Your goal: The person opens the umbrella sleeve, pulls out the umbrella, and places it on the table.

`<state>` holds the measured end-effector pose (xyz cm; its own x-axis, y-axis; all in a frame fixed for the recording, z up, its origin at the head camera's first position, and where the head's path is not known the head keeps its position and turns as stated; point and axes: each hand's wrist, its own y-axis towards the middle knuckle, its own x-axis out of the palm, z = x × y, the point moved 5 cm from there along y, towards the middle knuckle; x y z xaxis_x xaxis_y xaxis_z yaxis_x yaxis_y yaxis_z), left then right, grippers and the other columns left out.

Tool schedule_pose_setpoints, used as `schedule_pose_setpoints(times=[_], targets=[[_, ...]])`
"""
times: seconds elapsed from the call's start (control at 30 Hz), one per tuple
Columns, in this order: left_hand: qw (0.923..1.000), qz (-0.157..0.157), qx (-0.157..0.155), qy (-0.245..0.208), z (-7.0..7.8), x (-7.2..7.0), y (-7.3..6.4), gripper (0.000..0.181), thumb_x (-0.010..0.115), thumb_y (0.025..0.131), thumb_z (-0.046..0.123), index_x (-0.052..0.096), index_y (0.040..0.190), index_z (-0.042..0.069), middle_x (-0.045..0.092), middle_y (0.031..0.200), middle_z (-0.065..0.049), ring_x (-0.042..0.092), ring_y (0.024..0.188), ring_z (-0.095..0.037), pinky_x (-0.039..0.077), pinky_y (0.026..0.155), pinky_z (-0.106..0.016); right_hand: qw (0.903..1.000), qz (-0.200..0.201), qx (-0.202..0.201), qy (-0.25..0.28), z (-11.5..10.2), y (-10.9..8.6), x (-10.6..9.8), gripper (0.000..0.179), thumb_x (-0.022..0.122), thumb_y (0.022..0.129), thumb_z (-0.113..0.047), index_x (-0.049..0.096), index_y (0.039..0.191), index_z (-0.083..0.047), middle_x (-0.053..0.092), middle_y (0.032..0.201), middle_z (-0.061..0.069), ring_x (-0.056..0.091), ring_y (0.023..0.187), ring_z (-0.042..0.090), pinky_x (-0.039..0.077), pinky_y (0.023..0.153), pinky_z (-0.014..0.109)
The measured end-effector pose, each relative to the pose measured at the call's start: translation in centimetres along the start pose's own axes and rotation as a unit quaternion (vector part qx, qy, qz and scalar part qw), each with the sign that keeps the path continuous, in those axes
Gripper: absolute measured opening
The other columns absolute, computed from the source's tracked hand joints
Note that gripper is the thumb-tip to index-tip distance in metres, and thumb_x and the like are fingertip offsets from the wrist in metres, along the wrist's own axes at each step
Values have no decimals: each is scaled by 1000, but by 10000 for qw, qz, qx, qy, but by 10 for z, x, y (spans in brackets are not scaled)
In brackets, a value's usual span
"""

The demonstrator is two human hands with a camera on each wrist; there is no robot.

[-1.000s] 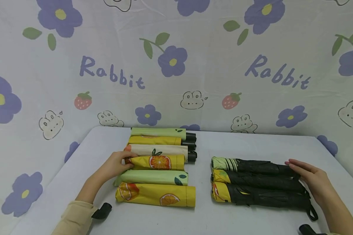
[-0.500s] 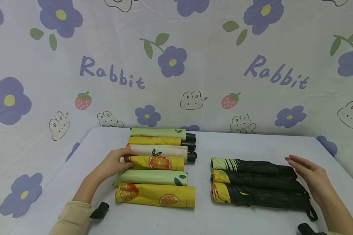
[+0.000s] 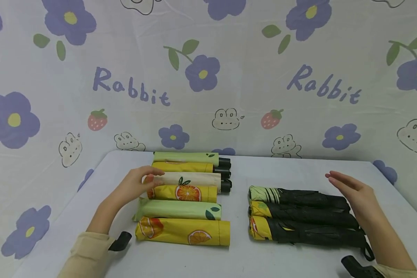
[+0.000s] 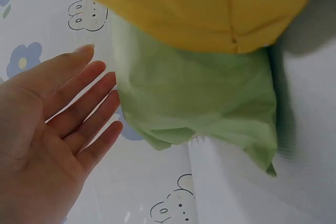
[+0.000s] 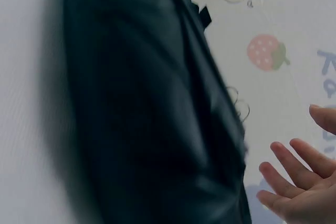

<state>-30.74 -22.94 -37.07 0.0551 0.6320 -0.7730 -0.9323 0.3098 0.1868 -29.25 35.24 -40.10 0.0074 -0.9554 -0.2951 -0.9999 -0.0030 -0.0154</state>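
In the head view my left hand (image 3: 134, 185), fingers spread and slightly bent, hovers over the left ends of a cream umbrella in its sleeve (image 3: 198, 178) and a yellow orange-print sleeve (image 3: 187, 193). The left wrist view shows that hand (image 4: 58, 135) holding nothing, beside a pale green sleeve (image 4: 199, 87) and a yellow one (image 4: 210, 9). My right hand (image 3: 356, 197) is raised with extended fingers near the right ends of three folded black umbrellas (image 3: 312, 214). Its fingers (image 5: 294, 177) are apart from the dark umbrella fabric (image 5: 147, 98) in the right wrist view.
Behind the cream one lie a yellow (image 3: 184, 167) and a green sleeved umbrella (image 3: 185, 157), black handles pointing right. Nearer me are a green sleeve (image 3: 180, 209) and a yellow sleeve (image 3: 180, 231). All rest on a white table (image 3: 239, 255) against a printed cloth (image 3: 243, 58).
My left hand has let go of the left end of the yellow orange-print sleeve and lifted away. My right hand has risen and moved left. The umbrellas and sleeves stay in place.
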Motion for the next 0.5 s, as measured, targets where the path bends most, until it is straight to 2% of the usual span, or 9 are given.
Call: schedule_pose_setpoints(times=[0.07,0.17,0.27,0.37,0.5], targets=[[10000,84,6,28,-1,0,2,32,65,93,12,64,125,9,65,127,-12,55,126,-35,43,104,-58,9997,8,-82,-219,-5,1,5,64,51,99,-44,33,153,-16,53,117,-37,28,144,4,3,123,53],[9998,171,7,66,-3,1,4,34,64,93,10,62,127,9,63,130,-12,53,127,-36,42,105,-57,9988,17,-244,-426,-13,3,12,62,51,100,-43,35,152,-14,53,119,-36,38,130,-7,18,123,29],[9997,254,-25,47,-5,2,6,36,65,93,14,61,129,10,61,132,-12,52,129,-35,42,106,-57,9979,20,-405,-504,-20,6,20,60,52,100,-42,38,150,-13,55,120,-33,43,114,-18,35,105,6],[9996,278,-45,-10,-7,5,7,38,65,94,16,59,131,10,59,134,-13,53,127,-35,43,106,-56,9981,-50,-543,-271,-27,9,29,59,54,99,-38,40,149,-10,59,117,-31,51,108,-20,42,92,2],[9996,283,-27,-17,-10,9,8,41,65,94,15,56,134,9,57,135,-13,56,118,-32,47,101,-52,9979,-131,-634,48,-34,13,44,59,57,98,-35,42,146,-5,62,113,-29,58,105,-16,46,86,3]])
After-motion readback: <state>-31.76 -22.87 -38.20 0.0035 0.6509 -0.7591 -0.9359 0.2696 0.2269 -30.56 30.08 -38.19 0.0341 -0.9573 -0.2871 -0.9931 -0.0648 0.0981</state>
